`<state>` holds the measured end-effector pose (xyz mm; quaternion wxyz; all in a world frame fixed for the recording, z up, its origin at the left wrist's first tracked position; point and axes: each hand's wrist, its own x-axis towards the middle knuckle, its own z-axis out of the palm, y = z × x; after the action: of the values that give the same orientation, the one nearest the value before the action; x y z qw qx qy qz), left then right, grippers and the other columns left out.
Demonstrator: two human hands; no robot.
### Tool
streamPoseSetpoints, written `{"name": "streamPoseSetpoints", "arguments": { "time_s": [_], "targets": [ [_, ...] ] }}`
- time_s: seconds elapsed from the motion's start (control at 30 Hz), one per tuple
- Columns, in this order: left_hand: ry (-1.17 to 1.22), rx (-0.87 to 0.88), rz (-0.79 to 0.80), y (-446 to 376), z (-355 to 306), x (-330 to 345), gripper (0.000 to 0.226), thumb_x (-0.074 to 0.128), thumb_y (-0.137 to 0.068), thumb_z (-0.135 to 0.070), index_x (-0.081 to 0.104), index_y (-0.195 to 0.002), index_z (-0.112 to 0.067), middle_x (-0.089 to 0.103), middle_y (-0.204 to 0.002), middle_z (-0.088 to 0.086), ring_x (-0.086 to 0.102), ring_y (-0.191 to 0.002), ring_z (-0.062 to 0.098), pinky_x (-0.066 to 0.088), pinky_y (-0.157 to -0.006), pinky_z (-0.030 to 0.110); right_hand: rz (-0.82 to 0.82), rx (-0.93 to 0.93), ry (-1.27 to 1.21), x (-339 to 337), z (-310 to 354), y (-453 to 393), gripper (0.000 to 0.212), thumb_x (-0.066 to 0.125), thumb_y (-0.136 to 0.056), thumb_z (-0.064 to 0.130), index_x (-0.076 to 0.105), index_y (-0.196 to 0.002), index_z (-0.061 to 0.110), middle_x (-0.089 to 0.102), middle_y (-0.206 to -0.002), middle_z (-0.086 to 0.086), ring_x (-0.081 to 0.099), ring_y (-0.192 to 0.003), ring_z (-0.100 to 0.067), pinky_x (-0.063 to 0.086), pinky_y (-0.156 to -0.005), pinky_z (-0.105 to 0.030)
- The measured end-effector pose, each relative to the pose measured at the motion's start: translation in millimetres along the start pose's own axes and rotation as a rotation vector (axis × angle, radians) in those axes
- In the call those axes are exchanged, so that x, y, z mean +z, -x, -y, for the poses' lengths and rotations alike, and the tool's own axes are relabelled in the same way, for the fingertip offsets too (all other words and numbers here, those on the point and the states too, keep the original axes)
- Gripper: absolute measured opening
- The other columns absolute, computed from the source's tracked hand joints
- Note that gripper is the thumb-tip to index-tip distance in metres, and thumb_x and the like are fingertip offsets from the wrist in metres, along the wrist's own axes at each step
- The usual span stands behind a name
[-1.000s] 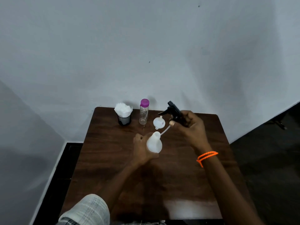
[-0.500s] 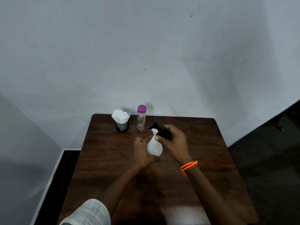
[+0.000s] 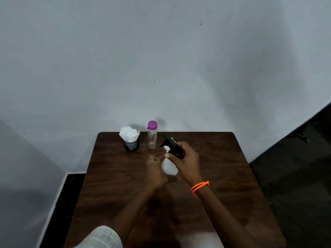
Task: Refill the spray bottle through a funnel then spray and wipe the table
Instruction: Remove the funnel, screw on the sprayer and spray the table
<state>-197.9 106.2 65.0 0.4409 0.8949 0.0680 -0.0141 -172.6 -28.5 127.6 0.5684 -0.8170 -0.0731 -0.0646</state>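
Bottle (image 3: 169, 167) stood upright mid-table (image 3: 223, 167), left hand (image 3: 155, 170) gripping its body. Right hand (image 3: 186, 161) held sprayer (image 3: 172, 145) directly atop the neck, axes aligned; seating looked next.

Dim, even indoor light with a cool grey cast. The dark wooden table (image 3: 223, 176) serves as landmark. Behind it, the wall (image 3: 161, 59) is brightest toward the upper left and falls into broad soft shade to the upper right. A clear bottle (image 3: 152, 134) at the table's far edge throws a faint, soft shadow up onto the wall. A pale glare patch (image 3: 200, 238) sits on the table's near edge. The floor to the right of the table is almost black. Detail is soft and slightly blurred throughout. Wide-angle distortion bends the table's sides outward and curves the wall lines toward the frame edges.
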Motion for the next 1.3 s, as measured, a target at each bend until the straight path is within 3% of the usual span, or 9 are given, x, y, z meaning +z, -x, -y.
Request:
{"name": "streamPoseSetpoints", "arguments": {
  "time_s": [0.23,0.33,0.43,0.57,0.67,0.83,0.97,1.1,1.3],
  "targets": [
    [-0.013,0.016,0.006,-3.0,-3.9,4.1,0.099,0.093,-0.044,-0.045,0.057,-0.133,-0.018,0.041,-0.113,0.0,0.043,-0.108,0.019,0.047,-0.085,0.029,-0.061,-0.018,0.082,-0.1,-4.7,-3.1,0.043,0.093,-0.068,0.034,0.067,-0.101,0.026,0.066,-0.096,0.009,0.064,-0.09,-0.004,0.051,-0.072,-0.013],
    [-0.001,0.025,-0.002,-6.0,-0.1,9.6,0.099,0.083,-0.037,-0.059,0.064,-0.126,-0.019,0.048,-0.112,0.0,0.049,-0.106,0.019,0.051,-0.086,0.033,-0.077,0.013,0.169,3.4,-10.0,-5.3,0.04,0.092,-0.067,0.041,0.072,-0.097,0.023,0.061,-0.089,0.008,0.061,-0.084,0.0,0.045,-0.069,-0.009],
    [-0.02,0.006,0.011,-9.1,7.5,14.2,0.096,0.08,-0.036,-0.062,0.066,-0.122,-0.024,0.049,-0.109,-0.001,0.05,-0.104,0.019,0.051,-0.082,0.032,-0.056,0.024,0.204,4.4,-15.4,-5.9,0.033,0.09,-0.07,0.041,0.072,-0.09,0.022,0.058,-0.085,0.005,0.06,-0.076,-0.005,0.046,-0.065,-0.014],
    [0.0,0.013,0.002,-10.5,11.7,13.4,0.106,0.079,-0.035,-0.063,0.061,-0.134,-0.028,0.05,-0.12,0.0,0.047,-0.114,0.017,0.047,-0.09,0.031,0.009,0.06,0.128,1.3,-16.0,-2.7,0.024,0.086,-0.075,0.02,0.073,-0.094,0.021,0.063,-0.091,-0.002,0.064,-0.08,-0.012,0.056,-0.073,-0.034],
    [-0.004,-0.004,0.013,-11.1,9.0,10.2,0.106,0.081,-0.037,-0.058,0.059,-0.135,-0.026,0.044,-0.117,0.001,0.044,-0.115,0.02,0.04,-0.085,0.027,-0.004,0.06,0.135,0.9,-18.1,-3.4,0.024,0.087,-0.073,0.023,0.074,-0.093,0.019,0.065,-0.09,0.0,0.064,-0.08,-0.01,0.056,-0.071,-0.032],
    [0.0,-0.013,0.036,-10.7,2.6,8.8,0.095,0.092,-0.046,-0.042,0.059,-0.133,-0.021,0.041,-0.114,0.002,0.043,-0.112,0.02,0.048,-0.089,0.034,-0.079,0.092,0.176,7.4,-23.3,-7.1,0.04,0.087,-0.067,0.05,0.059,-0.079,0.024,0.061,-0.08,0.005,0.06,-0.072,-0.01,0.052,-0.063,-0.029],
    [0.025,-0.011,0.004,-14.8,13.6,18.4,0.082,0.084,-0.041,-0.06,0.068,-0.116,-0.032,0.055,-0.11,-0.002,0.054,-0.105,0.016,0.054,-0.085,0.035,-0.044,0.074,0.121,9.3,-23.7,-4.3,0.033,0.087,-0.071,0.037,0.06,-0.087,0.028,0.064,-0.086,0.005,0.063,-0.078,-0.011,0.054,-0.066,-0.032],
    [-0.004,0.013,-0.052,-22.7,25.3,25.2,0.089,0.085,-0.043,-0.061,0.063,-0.126,-0.037,0.059,-0.114,-0.001,0.056,-0.107,0.015,0.054,-0.086,0.033,-0.015,0.106,0.016,8.3,-25.0,-1.7,0.033,0.082,-0.079,0.019,0.069,-0.105,0.034,0.071,-0.101,0.004,0.068,-0.093,-0.009,0.058,-0.08,-0.035],
    [0.0,0.047,-0.011,-17.9,10.1,10.7,0.097,0.08,-0.041,-0.061,0.061,-0.131,-0.033,0.053,-0.115,-0.002,0.049,-0.11,0.016,0.05,-0.086,0.03,-0.063,0.134,0.02,8.9,-25.7,-6.3,0.032,0.091,-0.07,0.036,0.067,-0.085,0.022,0.069,-0.087,0.005,0.067,-0.083,-0.01,0.058,-0.074,-0.035]
  ]
}}
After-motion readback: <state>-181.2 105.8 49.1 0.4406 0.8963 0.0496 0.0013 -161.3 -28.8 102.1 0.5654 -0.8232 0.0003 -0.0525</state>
